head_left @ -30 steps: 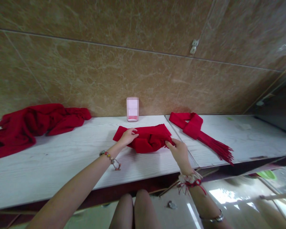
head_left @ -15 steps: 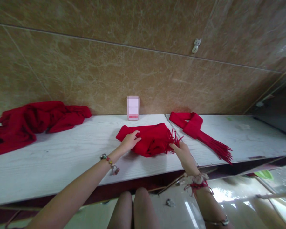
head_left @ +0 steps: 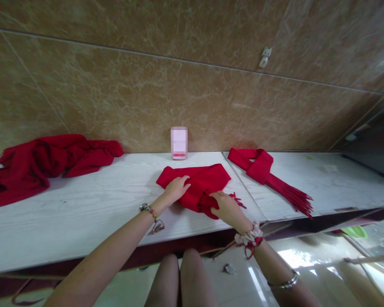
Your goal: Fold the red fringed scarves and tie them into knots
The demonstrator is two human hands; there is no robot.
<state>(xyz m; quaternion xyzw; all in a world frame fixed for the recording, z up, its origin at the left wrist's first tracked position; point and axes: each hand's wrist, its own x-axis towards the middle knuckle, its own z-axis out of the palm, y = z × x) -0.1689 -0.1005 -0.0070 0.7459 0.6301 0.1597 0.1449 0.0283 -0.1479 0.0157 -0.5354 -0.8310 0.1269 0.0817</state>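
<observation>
A red scarf (head_left: 208,177) lies folded into a bundle on the white wood-grain counter, with a bit of its fringe poking out to the right. My left hand (head_left: 176,188) grips the bundle's left part, thumb and fingers closed on the cloth. At the lower right of the bundle, my right hand (head_left: 228,208) has its fingers closed on a fold; part of that fold is hidden beneath the palm. To the right rests a second red scarf (head_left: 259,170), looped over itself with its fringe spread toward the front edge.
A crumpled heap of red cloth (head_left: 56,160) covers the counter's (head_left: 92,213) far left. A phone (head_left: 179,143), its screen blurred, leans against the brown tiled wall (head_left: 131,94). A white hook (head_left: 265,57) is fixed to the wall. Below the front edge are my knees.
My right hand has moved from the fringed end in and down onto the bundle's lower fold. The fringe, spread out half a second ago, is now mostly covered. My left hand stays on the scarf.
</observation>
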